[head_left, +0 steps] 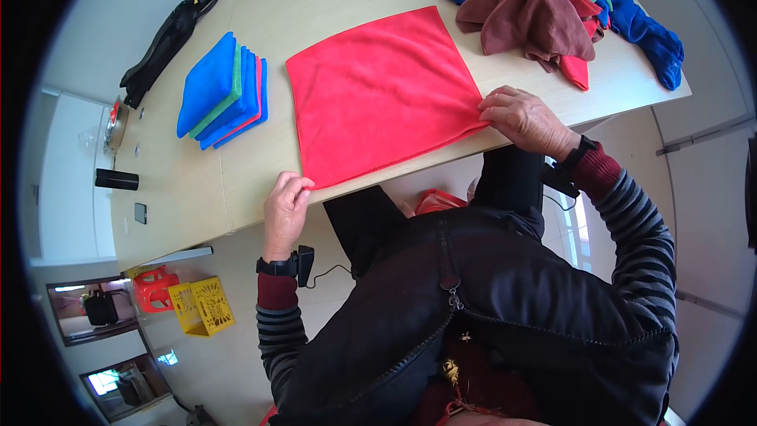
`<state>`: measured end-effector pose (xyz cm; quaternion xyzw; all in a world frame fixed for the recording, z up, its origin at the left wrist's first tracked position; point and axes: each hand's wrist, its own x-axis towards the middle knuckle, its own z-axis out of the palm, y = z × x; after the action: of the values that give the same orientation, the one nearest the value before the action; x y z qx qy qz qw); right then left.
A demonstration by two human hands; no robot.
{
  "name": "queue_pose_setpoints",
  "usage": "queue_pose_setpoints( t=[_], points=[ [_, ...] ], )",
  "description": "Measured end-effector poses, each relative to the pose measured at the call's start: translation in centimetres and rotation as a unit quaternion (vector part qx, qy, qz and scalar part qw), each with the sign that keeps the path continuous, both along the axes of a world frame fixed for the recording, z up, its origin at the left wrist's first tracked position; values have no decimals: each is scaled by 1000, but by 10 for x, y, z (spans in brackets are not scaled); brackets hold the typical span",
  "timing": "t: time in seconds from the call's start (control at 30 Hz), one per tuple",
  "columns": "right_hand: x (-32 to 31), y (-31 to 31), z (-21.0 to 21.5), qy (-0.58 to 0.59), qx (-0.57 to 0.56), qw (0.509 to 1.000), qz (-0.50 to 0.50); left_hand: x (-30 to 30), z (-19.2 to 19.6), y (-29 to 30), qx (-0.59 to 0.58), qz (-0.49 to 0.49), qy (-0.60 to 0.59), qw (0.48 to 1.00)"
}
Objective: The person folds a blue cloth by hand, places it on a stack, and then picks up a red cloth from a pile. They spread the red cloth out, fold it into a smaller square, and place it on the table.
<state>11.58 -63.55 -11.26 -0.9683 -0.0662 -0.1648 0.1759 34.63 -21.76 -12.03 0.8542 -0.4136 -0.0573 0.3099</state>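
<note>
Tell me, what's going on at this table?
A person is handling a red cloth, spread mostly flat on the pale table. The left hand pinches its near left corner, and the right hand holds its near right corner. Left of it stands a neat stack of folded cloths; beyond the right hand lies a loose heap of cloths in several colours.

Pale wood-toned bench (pixel 201 201) across the upper half. To the left, plain whitish wall (pixel 110 20); to the right, broad pale panels (pixel 702 71) parted by narrow lines. Below, light floor (pixel 229 359), with red plastic stool (pixel 155 290) beside yellow openwork crate (pixel 203 308). At lower left, dark-framed openings (pixel 93 309), perhaps doorways or windows, too near the rim to tell. Bright patch of light (pixel 574 230) low at right.
</note>
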Motion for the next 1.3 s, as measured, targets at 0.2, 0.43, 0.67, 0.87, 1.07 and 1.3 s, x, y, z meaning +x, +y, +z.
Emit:
queue_pose_setpoints(
  t=[0.2, 0.43, 0.67, 0.87, 1.07, 1.3],
  points=[
    [-3, -1, 39, 175, 63, 982, 24, -5, 35, -3, 81, -27, 84, 993],
    [98, -4, 11, 137, 34, 990, 27, 11, 17, -86, 38, -73, -121, 989],
    [166, -30, -25, 210, -97, 972, -40, 22, -25, -84, 187, -113, -188, 958],
    [201, -62, -10, 264, -141, 944, -139, 28, -25, -79, 189, -111, -185, 958],
    [208, -2, -14, 210, -114, 965, -106, 48, 6, -114, 205, -100, -94, 969],
    [247, 34, -26, 225, -108, 960, -129, 128, -25, -207, 184, -51, -156, 969]
  ],
)
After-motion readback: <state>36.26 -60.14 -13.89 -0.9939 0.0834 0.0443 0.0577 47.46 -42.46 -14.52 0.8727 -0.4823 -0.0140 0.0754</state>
